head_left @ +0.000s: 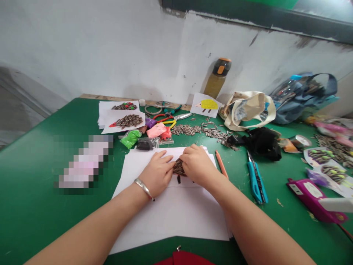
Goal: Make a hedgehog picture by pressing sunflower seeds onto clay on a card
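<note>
My left hand (156,172), with a silver bracelet at the wrist, lies on white paper (168,213) with its fingers stretched out, the tips at the left side of a seed hedgehog picture (179,168). Over that picture's right part my right hand (199,163) has its fingertips pinched together, pointing down. Whatever they hold, if anything, is hidden behind the fingers. Between the hands, striped sunflower seeds show in overlapping rows, with a dark leg below them. Part of the picture is covered by my right hand.
Loose sunflower seeds (187,129) lie behind the paper, near bags of green clay (130,138) and pink clay (156,130). Finished seed hedgehogs (129,121) rest at back left. To the right are an orange pen (221,163), a blue utility knife (257,182) and a magenta glue gun (310,195).
</note>
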Available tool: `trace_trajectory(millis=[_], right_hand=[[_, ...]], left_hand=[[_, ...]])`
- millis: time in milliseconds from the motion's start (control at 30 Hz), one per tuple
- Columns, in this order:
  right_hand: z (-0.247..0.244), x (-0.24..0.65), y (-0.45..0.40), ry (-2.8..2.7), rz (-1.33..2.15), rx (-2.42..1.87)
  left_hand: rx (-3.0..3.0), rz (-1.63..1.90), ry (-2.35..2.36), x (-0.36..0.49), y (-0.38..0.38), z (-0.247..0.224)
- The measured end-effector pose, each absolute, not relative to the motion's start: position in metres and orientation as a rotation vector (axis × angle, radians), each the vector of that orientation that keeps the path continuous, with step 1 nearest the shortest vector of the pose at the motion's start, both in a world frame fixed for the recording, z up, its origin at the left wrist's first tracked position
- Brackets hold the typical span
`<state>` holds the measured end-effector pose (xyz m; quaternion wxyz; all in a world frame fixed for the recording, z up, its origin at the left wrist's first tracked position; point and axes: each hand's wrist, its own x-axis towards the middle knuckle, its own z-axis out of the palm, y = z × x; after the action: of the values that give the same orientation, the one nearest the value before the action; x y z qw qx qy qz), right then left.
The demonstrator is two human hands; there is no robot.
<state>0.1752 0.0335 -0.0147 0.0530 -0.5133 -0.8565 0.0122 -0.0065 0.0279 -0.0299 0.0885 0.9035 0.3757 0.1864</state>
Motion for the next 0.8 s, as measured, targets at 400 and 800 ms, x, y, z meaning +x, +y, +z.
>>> trace_trajectory(millis=[400, 800], right_hand=[[-0.0139, 0.1715, 0.0304, -2.633, 0.011, -1.546], [-0.0151, 0.1712, 0.0286, -2.638, -0.042, -1.497]], left_hand=[[2.675, 0.485, 1.125, -0.006, 0.0286, -0.0296], [2.641, 0.386, 1.158, -0.0023, 0.0275, -0.0265]])
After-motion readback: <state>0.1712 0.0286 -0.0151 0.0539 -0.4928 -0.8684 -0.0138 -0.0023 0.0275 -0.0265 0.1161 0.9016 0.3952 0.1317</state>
